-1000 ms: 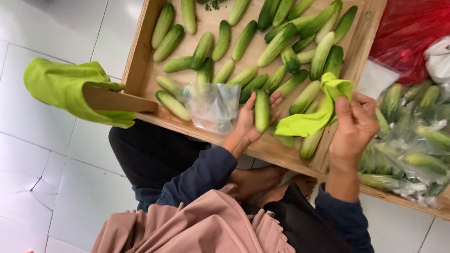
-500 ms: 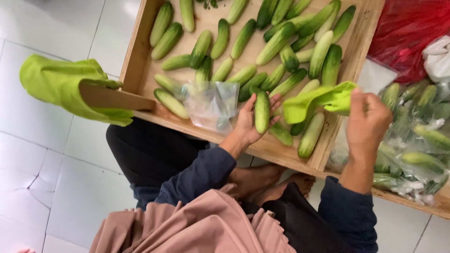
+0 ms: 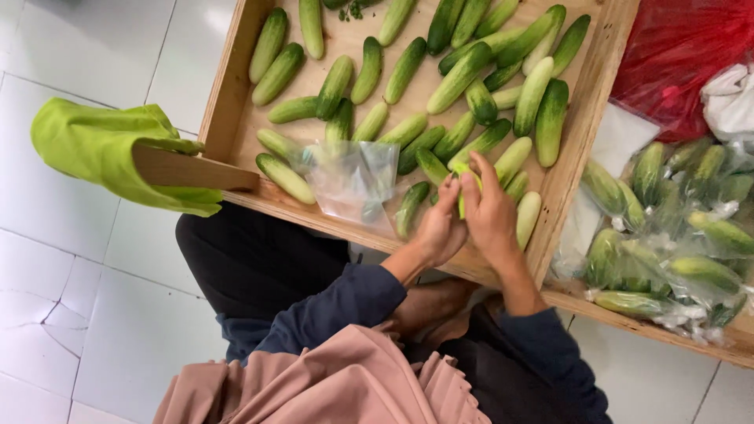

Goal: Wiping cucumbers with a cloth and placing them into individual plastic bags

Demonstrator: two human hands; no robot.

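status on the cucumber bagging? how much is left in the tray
Done: several filled clear bags of cucumbers lie piled to the right of the wooden tray. In hand: the left hand and right hand meet over a green cloth, which is mostly hidden between them; an empty clear bag lies beside them. Left: some two dozen loose cucumbers remain in the tray.

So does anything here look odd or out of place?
One thing: a green cloth is draped over a wooden handle jutting from the crate. Otherwise the cucumbers lie loose but unspilled, and both hands, left hand and right hand, work together.
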